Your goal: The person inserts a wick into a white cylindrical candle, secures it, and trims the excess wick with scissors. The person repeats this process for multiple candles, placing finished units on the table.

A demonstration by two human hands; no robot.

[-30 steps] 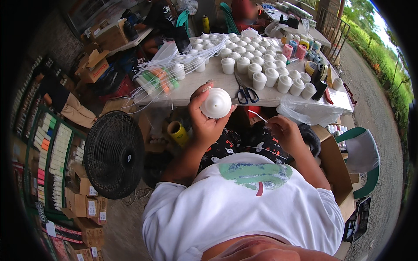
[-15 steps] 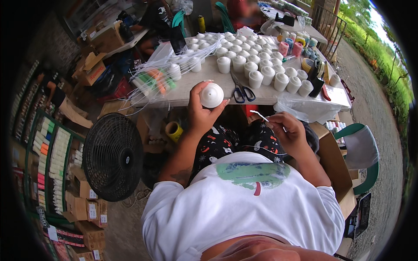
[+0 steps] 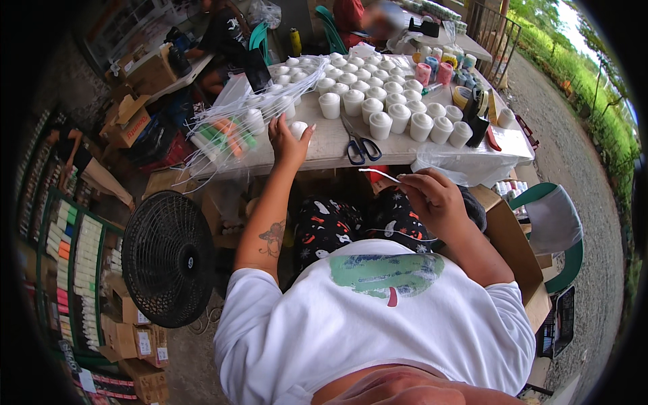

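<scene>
Where the surface (image 3: 329, 150) spreads: rows of white dome-topped pieces (image 3: 380, 125) stand upright across its middle.
Left grip (image 3: 290, 147): curved around a lone white piece (image 3: 298, 127) over the near part of the surface; whether it presses on the piece or sits loose cannot be told.
Right grip (image 3: 435, 194): closed in a pinch on a white cord (image 3: 379, 171), short of the surface's near edge.
Scissors (image 3: 357, 140): lying on the surface to the right of the lone white piece, blades pointing to the far side.
Lone white piece: left of the right grip and farther out, the left grip much the nearer; its dome faces up, its sides are hidden, so the long axis looks upright without being certain.
White cord: free end pointing leftward from the right grip, long axis running mostly side to side, tip apart from the lone white piece.
</scene>
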